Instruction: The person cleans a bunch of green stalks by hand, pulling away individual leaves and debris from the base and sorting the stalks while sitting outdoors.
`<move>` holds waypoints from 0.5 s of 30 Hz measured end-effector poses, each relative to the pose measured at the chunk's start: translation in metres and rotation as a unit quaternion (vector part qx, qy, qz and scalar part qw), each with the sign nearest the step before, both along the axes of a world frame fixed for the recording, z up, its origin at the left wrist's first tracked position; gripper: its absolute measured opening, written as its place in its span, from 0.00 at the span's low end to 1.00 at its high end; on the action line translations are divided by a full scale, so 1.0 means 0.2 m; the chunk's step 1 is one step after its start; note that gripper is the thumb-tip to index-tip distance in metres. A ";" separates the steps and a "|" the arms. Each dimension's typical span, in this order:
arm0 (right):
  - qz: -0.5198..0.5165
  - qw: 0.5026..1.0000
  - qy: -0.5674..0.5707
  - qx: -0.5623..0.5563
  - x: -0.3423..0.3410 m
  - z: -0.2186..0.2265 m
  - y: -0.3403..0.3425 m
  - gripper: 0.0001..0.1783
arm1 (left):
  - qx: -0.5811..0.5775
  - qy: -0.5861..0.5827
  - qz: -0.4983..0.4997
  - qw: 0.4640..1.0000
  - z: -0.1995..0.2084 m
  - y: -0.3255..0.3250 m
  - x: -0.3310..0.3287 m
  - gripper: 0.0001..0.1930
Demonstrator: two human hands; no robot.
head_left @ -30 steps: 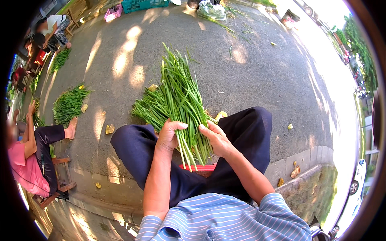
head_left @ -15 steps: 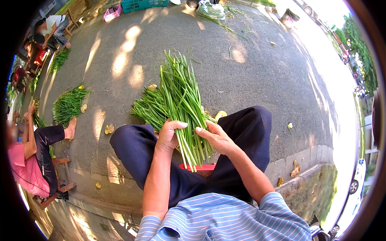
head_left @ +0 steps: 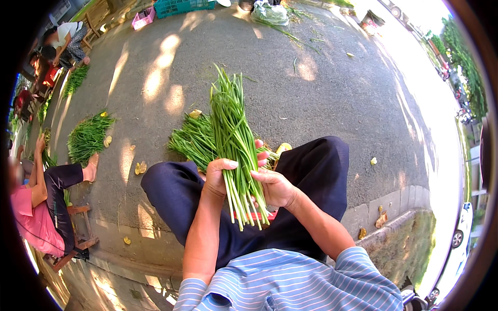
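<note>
A bundle of long green garlic chives is held over my lap, pale cut ends toward me and leaf tips pointing away. My left hand is closed round its left side, the thumb lying across the stems. Against the right side rests my right hand, its thumb on the stems and its fingers stretched out behind them, partly hidden. Beyond my knees a loose pile of the same chives lies on the ground, partly covered by the bundle. A bit of a red object shows between my legs, below the stem ends.
Another chive heap lies on the asphalt to the left, beside a person in a pink shirt on a wooden stool. Farther off are a teal crate, a pink basket and a clear plastic bag. A kerb runs at the right.
The chive bundle has become narrower and more upright, its stem ends slightly nearer me. My right hand's fingers have straightened out behind it. My left hand keeps its grip.
</note>
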State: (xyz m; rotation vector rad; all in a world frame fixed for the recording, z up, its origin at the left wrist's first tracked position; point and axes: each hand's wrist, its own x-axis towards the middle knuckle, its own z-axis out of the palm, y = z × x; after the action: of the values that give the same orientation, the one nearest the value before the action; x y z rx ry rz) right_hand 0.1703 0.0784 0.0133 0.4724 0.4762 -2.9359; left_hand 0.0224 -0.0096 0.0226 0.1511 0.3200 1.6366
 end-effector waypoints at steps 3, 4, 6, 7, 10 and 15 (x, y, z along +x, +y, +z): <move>0.032 0.999 0.015 -0.036 0.00 -0.01 0.00 0.19 | -0.020 -0.003 -0.004 1.000 -0.06 -0.01 -0.01 0.35; 0.038 0.998 0.011 -0.046 -0.01 0.00 0.00 0.20 | -0.031 0.023 0.002 0.999 -0.07 -0.01 -0.01 0.33; -0.010 0.998 -0.065 -0.013 -0.02 0.03 -0.04 0.23 | -0.053 0.075 0.015 0.996 -0.09 -0.01 -0.02 0.29; -0.011 0.999 -0.051 0.006 -0.02 0.04 -0.04 0.23 | -0.057 0.071 0.018 0.996 -0.09 -0.01 -0.02 0.28; -0.029 0.995 -0.047 0.080 -0.01 0.03 -0.04 0.26 | -0.077 0.075 0.028 0.994 -0.09 -0.01 -0.03 0.25; -0.092 0.934 -0.144 0.314 0.00 0.06 -0.06 0.29 | -0.080 0.060 0.047 0.994 -0.10 -0.02 -0.07 0.22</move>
State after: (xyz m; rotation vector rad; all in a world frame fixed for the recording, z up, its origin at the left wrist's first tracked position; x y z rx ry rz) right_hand 0.1705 0.0671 0.0254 1.0463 1.3961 -2.7445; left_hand 0.0090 -0.0132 0.0023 0.1140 0.5549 1.6909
